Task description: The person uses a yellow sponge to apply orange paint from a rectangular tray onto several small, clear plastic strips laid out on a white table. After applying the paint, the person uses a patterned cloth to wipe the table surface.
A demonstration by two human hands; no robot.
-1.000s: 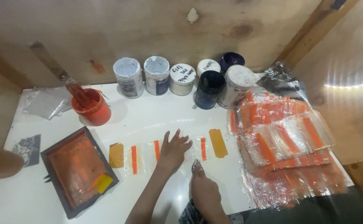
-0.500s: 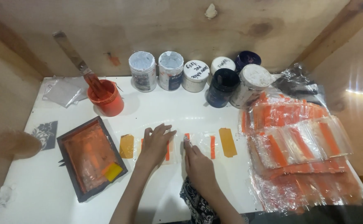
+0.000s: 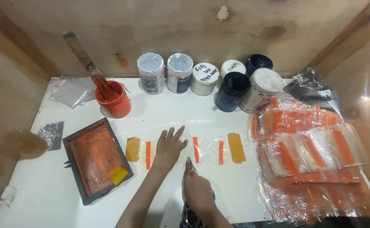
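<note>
A clear plastic pouch (image 3: 208,148) with orange stripes lies flat on the white table (image 3: 45,190), held at both ends by ochre tape tabs (image 3: 236,147). My left hand (image 3: 168,145) lies flat on the pouch's middle, fingers spread, between two orange stripes. My right hand (image 3: 197,190) sits just below it near the table's front edge. Its fingers are drawn together at the pouch's lower edge, one fingertip pointing up, and they seem to pinch the plastic.
A dark frame with an orange screen and a yellow wedge (image 3: 96,158) lies at the left. An orange paint pot with a spatula (image 3: 114,99) and several paint jars (image 3: 204,78) stand at the back. A heap of orange-striped pouches (image 3: 311,156) fills the right side.
The view has tilted a little. My left hand stays flat on the pouch, shifted slightly. My right hand reached up to the pouch's lower edge, then drew back a little.
</note>
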